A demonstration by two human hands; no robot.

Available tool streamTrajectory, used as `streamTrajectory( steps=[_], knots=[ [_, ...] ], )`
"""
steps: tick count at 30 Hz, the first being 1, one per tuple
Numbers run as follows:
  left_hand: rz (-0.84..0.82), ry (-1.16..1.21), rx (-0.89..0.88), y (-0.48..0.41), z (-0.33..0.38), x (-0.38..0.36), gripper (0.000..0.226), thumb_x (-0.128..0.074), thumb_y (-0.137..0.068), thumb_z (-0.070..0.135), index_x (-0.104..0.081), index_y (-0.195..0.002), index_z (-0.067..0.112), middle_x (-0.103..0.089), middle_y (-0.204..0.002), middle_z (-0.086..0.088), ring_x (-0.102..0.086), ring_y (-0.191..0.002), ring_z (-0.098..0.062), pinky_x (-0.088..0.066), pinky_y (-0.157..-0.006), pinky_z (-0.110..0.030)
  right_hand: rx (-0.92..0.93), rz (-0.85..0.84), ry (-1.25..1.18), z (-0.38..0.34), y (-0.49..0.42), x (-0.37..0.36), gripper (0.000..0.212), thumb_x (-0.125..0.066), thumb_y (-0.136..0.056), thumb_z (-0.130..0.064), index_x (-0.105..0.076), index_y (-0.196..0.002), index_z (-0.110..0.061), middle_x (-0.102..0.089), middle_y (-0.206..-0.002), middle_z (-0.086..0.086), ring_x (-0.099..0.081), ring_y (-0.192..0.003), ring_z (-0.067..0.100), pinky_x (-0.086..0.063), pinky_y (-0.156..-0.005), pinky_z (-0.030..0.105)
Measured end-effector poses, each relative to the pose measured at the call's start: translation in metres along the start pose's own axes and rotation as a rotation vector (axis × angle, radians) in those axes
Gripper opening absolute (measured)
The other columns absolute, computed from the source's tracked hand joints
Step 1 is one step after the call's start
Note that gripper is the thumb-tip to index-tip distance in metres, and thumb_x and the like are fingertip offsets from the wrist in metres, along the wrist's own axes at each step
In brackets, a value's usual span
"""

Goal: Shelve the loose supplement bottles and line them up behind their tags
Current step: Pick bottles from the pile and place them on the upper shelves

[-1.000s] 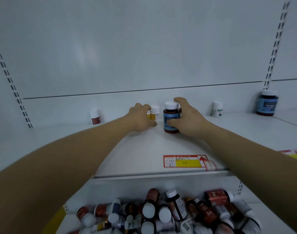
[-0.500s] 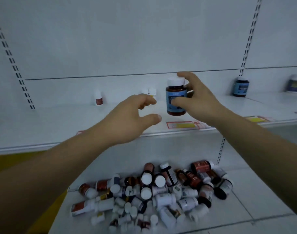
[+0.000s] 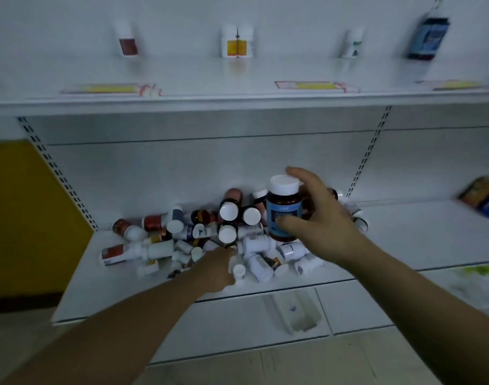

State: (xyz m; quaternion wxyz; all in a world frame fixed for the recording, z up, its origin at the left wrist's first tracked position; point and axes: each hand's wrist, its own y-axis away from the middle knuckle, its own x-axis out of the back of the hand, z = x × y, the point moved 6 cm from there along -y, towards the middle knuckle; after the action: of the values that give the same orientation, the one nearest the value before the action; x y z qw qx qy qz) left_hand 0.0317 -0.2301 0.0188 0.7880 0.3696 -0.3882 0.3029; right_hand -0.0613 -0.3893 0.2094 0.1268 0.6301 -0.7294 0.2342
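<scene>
A heap of loose supplement bottles (image 3: 198, 234), white and amber with white caps, lies on the lower shelf (image 3: 418, 240). My right hand (image 3: 321, 218) grips an upright amber bottle with a blue label and white cap (image 3: 283, 209), held just over the heap's right side. My left hand (image 3: 215, 268) reaches into the front of the heap, its fingertips hidden among the bottles, beside a small white bottle (image 3: 239, 271). On the upper shelf (image 3: 237, 102) stand a red-labelled bottle (image 3: 128, 43), two yellow-labelled bottles (image 3: 237, 43), a white bottle (image 3: 353, 44) and a dark blue-labelled bottle (image 3: 429, 38), behind yellow price tags (image 3: 315, 86).
A yellow panel (image 3: 29, 218) borders the shelving on the left. Dark packets (image 3: 485, 200) lie at the right end of the lower shelf, with something green and white (image 3: 479, 273) in front of them. A white plastic piece (image 3: 296, 309) lies below the shelf's front edge.
My right hand has brought the blue-labelled bottle down from the upper shelf to the heap. My left hand dropped into the heap, and my view tilted down to the lower shelf.
</scene>
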Motion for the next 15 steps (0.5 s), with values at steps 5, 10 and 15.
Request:
streamTrajectory(
  steps=[5, 10, 15],
  knots=[
    [0.085, -0.064, 0.132, -0.055, -0.033, -0.065, 0.079, -0.067, -0.077, 0.043, -0.031, -0.142, 0.015, -0.042, -0.137, -0.012, -0.046, -0.117, -0.031, -0.043, -0.095, -0.041, -0.024, -0.054, -0.017, 0.094, -0.025, -0.032, 0.068, -0.07, -0.079, -0.005, -0.04, -0.133, -0.033, -0.05, -0.125, -0.009, -0.049, -0.111, 0.001, -0.043, -0.096, 0.022],
    [0.281, -0.257, 0.066, -0.076, -0.01, -0.078, 0.077, -0.054, -0.074, 0.068, -0.035, -0.136, 0.026, -0.037, -0.134, -0.002, -0.031, -0.128, -0.027, -0.029, -0.105, -0.041, -0.03, -0.127, 0.002, 0.168, -0.039, -0.044, 0.066, -0.072, -0.078, -0.002, -0.042, -0.134, -0.022, -0.051, -0.124, -0.011, -0.049, -0.108, -0.007, -0.04, -0.091, 0.008],
    [0.286, -0.343, 0.113, -0.094, 0.012, -0.096, 0.083, -0.048, -0.071, 0.076, -0.027, -0.138, 0.032, -0.037, -0.137, -0.006, -0.03, -0.128, -0.03, -0.022, -0.107, -0.046, -0.086, -0.167, -0.012, 0.207, -0.042, -0.047, 0.073, -0.072, -0.078, -0.003, -0.039, -0.14, -0.024, -0.052, -0.13, -0.004, -0.049, -0.115, 0.005, -0.042, -0.096, 0.019]
  ],
)
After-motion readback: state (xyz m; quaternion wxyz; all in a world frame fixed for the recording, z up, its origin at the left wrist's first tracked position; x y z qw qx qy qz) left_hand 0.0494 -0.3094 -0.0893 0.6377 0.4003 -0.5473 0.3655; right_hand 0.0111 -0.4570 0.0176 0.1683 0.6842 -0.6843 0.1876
